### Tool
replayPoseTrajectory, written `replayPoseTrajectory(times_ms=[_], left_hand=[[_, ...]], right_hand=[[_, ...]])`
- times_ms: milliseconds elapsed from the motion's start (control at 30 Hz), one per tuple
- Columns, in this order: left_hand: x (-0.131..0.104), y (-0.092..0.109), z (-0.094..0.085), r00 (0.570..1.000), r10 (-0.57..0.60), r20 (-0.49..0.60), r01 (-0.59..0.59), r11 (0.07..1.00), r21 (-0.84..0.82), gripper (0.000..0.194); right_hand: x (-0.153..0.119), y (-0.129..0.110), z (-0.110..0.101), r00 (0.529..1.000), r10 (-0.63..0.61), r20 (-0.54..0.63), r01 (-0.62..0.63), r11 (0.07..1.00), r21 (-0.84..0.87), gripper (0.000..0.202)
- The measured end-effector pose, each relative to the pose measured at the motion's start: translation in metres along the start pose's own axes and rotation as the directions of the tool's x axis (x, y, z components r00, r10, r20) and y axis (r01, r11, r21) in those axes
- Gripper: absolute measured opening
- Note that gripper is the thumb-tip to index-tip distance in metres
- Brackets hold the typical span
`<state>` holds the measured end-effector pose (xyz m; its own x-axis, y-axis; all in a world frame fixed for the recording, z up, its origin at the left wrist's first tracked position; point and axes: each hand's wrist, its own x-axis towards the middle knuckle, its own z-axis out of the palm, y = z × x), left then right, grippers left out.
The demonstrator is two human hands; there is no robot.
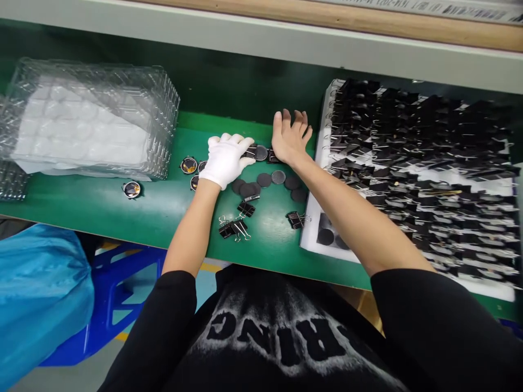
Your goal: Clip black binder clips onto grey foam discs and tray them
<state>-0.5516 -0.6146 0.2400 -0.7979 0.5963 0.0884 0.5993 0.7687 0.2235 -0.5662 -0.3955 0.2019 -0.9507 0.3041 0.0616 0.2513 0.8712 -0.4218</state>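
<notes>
My left hand, in a white glove, is at the middle of the green bench, its thumb and forefinger closed about a black binder clip. Just right of that clip lies a dark round disc, and then another black binder clip against the heel of my right hand. That bare hand has its fingers spread and nothing visible in them. Below the hands are several black discs, loose binder clips and one more binder clip. Watch-like round pieces sit left of my glove, partly covered by it.
Stacked clear plastic trays with white sheets stand on the left, near a single round watch-like piece. A white foam tray full of clipped pieces fills the right. A shelf edge runs above; a blue stool is below left.
</notes>
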Motion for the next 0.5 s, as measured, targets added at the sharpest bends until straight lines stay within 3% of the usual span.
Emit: replayPoseTrajectory(times_ms=[400, 500], left_hand=[[0.0002, 0.0077, 0.0039, 0.999, 0.033, -0.006, -0.033, 0.999, -0.032, 0.053], [0.0000, 0.0084, 0.0044, 0.999, 0.038, -0.011, -0.038, 0.999, -0.026, 0.053]], right_hand=[[0.0038, 0.0022, 0.0075, 0.999, -0.017, -0.045, 0.022, 0.993, 0.114, 0.070], [0.0027, -0.0065, 0.0043, 0.998, 0.035, -0.061, -0.024, 0.986, 0.168, 0.068]])
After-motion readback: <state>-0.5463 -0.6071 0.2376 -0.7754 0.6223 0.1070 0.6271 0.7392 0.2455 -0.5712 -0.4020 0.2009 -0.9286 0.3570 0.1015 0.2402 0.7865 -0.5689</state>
